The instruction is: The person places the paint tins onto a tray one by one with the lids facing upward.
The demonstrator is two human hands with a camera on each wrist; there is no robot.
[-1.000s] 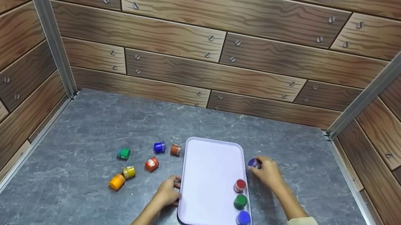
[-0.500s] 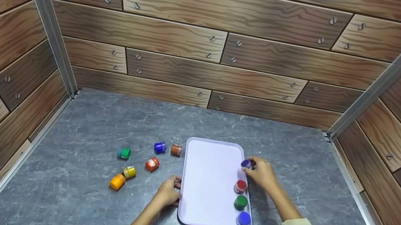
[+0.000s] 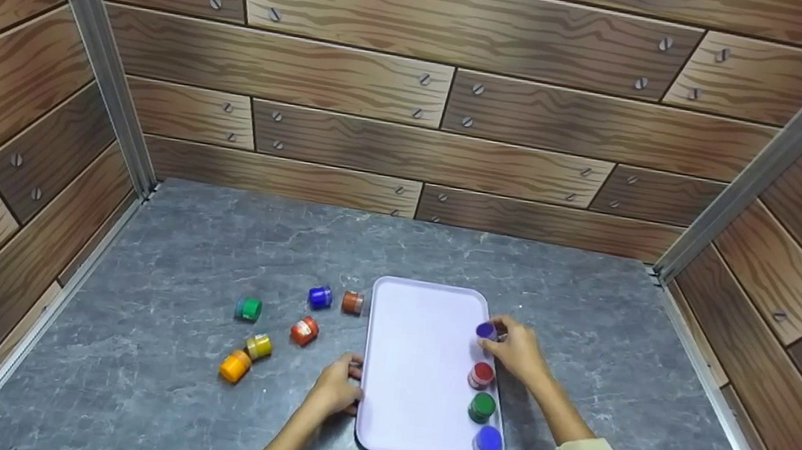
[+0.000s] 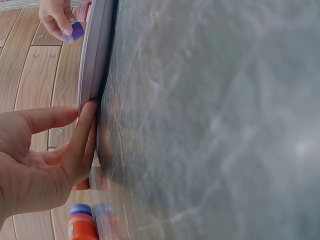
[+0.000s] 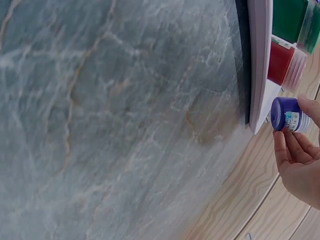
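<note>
My right hand (image 3: 516, 350) pinches a small purple-lidded paint jar (image 3: 486, 331) (image 5: 290, 115) just above the right side of the lilac tray (image 3: 415, 362), beyond the row of three jars. That row holds a red jar (image 3: 480, 375), a green jar (image 3: 481, 407) and a blue jar (image 3: 488, 441) along the tray's right rim. My left hand (image 3: 339, 388) rests with straight fingers (image 4: 86, 135) against the tray's left edge (image 4: 95, 55). The purple jar (image 4: 73, 32) also shows far off in the left wrist view.
Loose jars lie on the grey table left of the tray: blue (image 3: 319, 296), brown (image 3: 352, 302), green (image 3: 249, 308), red-orange (image 3: 304, 330), yellow (image 3: 257, 345) and orange (image 3: 234, 365). Wood-patterned walls enclose the table on three sides.
My right hand has carried the purple jar leftward from beside the tray's right rim to over the tray. The left hand has stayed at the tray's left edge.
</note>
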